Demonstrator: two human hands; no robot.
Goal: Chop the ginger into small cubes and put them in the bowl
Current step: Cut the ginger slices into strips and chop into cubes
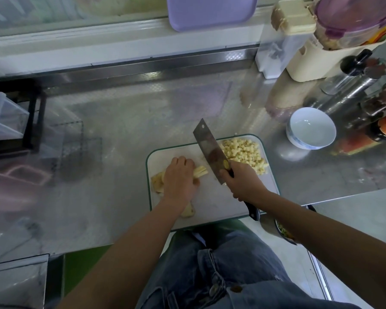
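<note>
Head: left hand (179, 179) holds pale ginger strips (200, 171); right hand (241, 181) grips cleaver (210, 150) (cubes (243, 152) beside).

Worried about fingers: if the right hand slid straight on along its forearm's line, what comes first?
Probably the pale yellow ginger strips under the left hand; the right hand, gripping a steel cleaver, may pass above.

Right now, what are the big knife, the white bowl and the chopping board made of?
Knife: blade looks like steel, grey and reflective; handle dark, maybe plastic. Bowl: probably glazed ceramic, glossy white with blue marks outside. Chopping board: likely plastic, matte white with a green rim.
</note>
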